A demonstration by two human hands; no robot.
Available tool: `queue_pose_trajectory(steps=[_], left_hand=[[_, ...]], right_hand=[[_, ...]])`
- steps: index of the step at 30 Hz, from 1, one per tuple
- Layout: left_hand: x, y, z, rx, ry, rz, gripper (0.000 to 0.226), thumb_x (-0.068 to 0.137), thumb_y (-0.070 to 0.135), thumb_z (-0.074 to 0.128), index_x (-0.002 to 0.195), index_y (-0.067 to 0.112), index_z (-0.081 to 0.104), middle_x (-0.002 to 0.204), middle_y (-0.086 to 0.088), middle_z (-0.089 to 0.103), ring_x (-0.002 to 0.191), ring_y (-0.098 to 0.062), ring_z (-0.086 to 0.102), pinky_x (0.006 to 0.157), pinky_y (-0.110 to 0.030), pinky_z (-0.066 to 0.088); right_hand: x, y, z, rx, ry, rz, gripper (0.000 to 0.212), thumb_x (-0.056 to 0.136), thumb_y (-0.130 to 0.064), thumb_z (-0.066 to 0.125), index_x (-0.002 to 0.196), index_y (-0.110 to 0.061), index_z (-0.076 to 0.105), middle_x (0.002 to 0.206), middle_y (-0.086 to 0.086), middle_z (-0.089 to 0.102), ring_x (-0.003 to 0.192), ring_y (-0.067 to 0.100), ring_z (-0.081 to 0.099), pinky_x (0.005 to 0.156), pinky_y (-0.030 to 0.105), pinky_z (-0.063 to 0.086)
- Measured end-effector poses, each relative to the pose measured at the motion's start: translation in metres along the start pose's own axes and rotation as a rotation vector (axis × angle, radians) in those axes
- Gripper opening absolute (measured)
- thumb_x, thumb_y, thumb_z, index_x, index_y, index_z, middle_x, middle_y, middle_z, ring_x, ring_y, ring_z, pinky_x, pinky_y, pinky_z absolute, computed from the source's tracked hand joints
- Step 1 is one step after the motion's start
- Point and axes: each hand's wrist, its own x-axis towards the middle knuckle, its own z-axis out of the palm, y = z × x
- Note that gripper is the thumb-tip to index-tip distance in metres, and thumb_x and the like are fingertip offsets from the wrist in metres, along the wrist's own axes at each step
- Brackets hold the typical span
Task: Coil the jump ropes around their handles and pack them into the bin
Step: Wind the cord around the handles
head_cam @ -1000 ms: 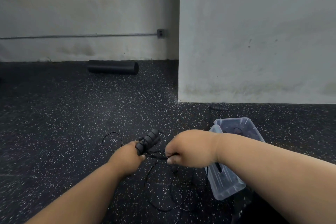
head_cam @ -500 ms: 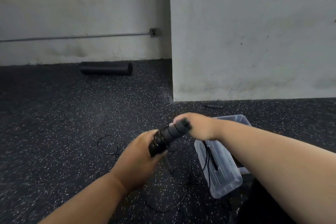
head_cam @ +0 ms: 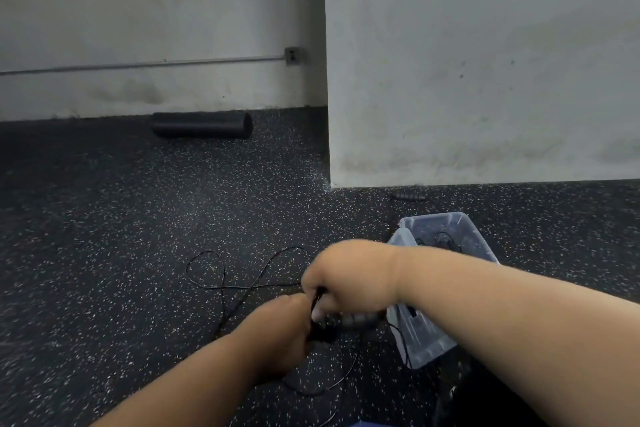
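My left hand grips the black ribbed jump rope handles, whose free end shows below my right hand. My right hand is curled over them and pinches the thin black rope close to the handles. The rest of that rope trails in loose loops on the speckled floor to the left and below my hands. A clear plastic bin stands on the floor to the right, partly behind my right forearm, with black rope visible inside it.
A black foam roller lies against the far wall. A small black handle-like object lies at the foot of the white wall corner behind the bin. Dark speckled rubber floor extends to the left.
My hands dropped lower and my right hand swung back over the handles from the far side. The handles went from pointing up-right to lying nearly level. The rope loops on the floor shifted.
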Motion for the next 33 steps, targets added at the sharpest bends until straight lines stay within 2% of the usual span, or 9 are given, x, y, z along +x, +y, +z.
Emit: queue_pose_trajectory(steps=[4, 7, 9, 12, 16, 20, 23, 29, 33], left_hand=[[-0.016, 0.018, -0.032, -0.263, 0.037, 0.102, 0.033, 0.089, 0.037, 0.077, 0.117, 0.036, 0.059, 0.109, 0.017, 0.071, 0.099, -0.001, 0.065, 0.089, -0.027, 0.052], [-0.029, 0.015, -0.052, -0.618, 0.076, 0.068, 0.032, 0.089, 0.03, 0.081, 0.113, 0.041, 0.064, 0.104, 0.023, 0.073, 0.096, 0.005, 0.067, 0.09, -0.025, 0.055], [-0.032, 0.007, -0.059, -0.801, 0.165, 0.01, 0.044, 0.09, 0.025, 0.082, 0.124, 0.041, 0.059, 0.107, 0.02, 0.073, 0.099, 0.005, 0.067, 0.096, -0.028, 0.054], [-0.026, -0.009, -0.058, -0.953, 0.288, -0.153, 0.078, 0.09, 0.025, 0.082, 0.146, 0.05, 0.033, 0.121, 0.024, 0.066, 0.104, 0.006, 0.064, 0.105, -0.03, 0.048], [-0.01, -0.024, -0.043, -0.815, 0.212, -0.248, 0.085, 0.092, 0.027, 0.081, 0.156, 0.048, 0.029, 0.126, 0.02, 0.064, 0.113, -0.001, 0.061, 0.109, -0.026, 0.042], [0.0, -0.024, -0.024, -0.797, 0.18, -0.267, 0.066, 0.092, 0.025, 0.081, 0.146, 0.037, 0.046, 0.105, 0.021, 0.072, 0.096, 0.012, 0.063, 0.085, -0.014, 0.047], [0.002, -0.031, -0.022, -0.655, 0.189, -0.308, 0.065, 0.093, 0.029, 0.078, 0.147, 0.034, 0.043, 0.108, 0.018, 0.069, 0.098, 0.001, 0.064, 0.082, -0.022, 0.047], [-0.004, -0.026, -0.027, -0.167, -0.049, -0.117, 0.065, 0.089, 0.031, 0.074, 0.143, 0.05, 0.043, 0.111, 0.014, 0.074, 0.102, -0.012, 0.069, 0.091, -0.032, 0.056], [-0.012, -0.003, -0.024, -0.26, -0.156, 0.074, 0.089, 0.088, 0.037, 0.078, 0.155, 0.058, 0.024, 0.125, 0.018, 0.071, 0.112, -0.004, 0.066, 0.104, -0.029, 0.051]], right_hand=[[-0.007, 0.034, -0.018, 0.361, 0.168, 0.055, 0.031, 0.084, -0.042, 0.085, 0.079, -0.02, 0.065, 0.068, -0.011, 0.061, 0.06, 0.002, 0.051, 0.063, 0.029, 0.044], [-0.012, 0.051, -0.02, 0.708, 0.1, 0.105, 0.022, 0.102, -0.021, 0.067, 0.083, -0.013, 0.059, 0.069, -0.013, 0.061, 0.064, 0.0, 0.054, 0.066, 0.022, 0.043], [-0.011, 0.049, -0.014, 0.583, 0.086, 0.161, 0.026, 0.107, -0.011, 0.053, 0.081, -0.016, 0.054, 0.072, -0.011, 0.054, 0.063, 0.0, 0.046, 0.064, 0.019, 0.039], [0.008, 0.032, 0.009, 0.424, 0.105, 0.169, 0.027, 0.111, -0.031, 0.043, 0.089, -0.026, 0.057, 0.084, -0.011, 0.066, 0.072, 0.002, 0.054, 0.072, 0.024, 0.047], [0.019, 0.016, 0.032, 0.089, -0.013, 0.201, 0.022, 0.109, -0.031, 0.048, 0.121, -0.014, 0.052, 0.115, 0.014, 0.066, 0.099, 0.031, 0.064, 0.087, 0.04, 0.052], [0.013, 0.007, 0.034, -0.12, -0.177, 0.196, 0.026, 0.102, -0.01, 0.051, 0.128, -0.01, 0.051, 0.12, 0.011, 0.064, 0.103, 0.032, 0.064, 0.087, 0.04, 0.053], [0.012, 0.006, 0.025, -0.136, -0.109, 0.146, 0.014, 0.104, -0.014, 0.051, 0.116, -0.018, 0.056, 0.106, 0.004, 0.064, 0.091, 0.025, 0.061, 0.076, 0.035, 0.047], [0.004, 0.022, -0.008, 0.161, 0.194, 0.146, 0.019, 0.097, -0.042, 0.07, 0.092, -0.024, 0.068, 0.084, -0.007, 0.069, 0.078, 0.016, 0.063, 0.072, 0.033, 0.052], [0.004, 0.05, -0.012, 0.364, 0.239, 0.146, 0.025, 0.094, -0.048, 0.073, 0.089, -0.023, 0.07, 0.08, -0.002, 0.07, 0.067, 0.011, 0.056, 0.068, 0.034, 0.05]])
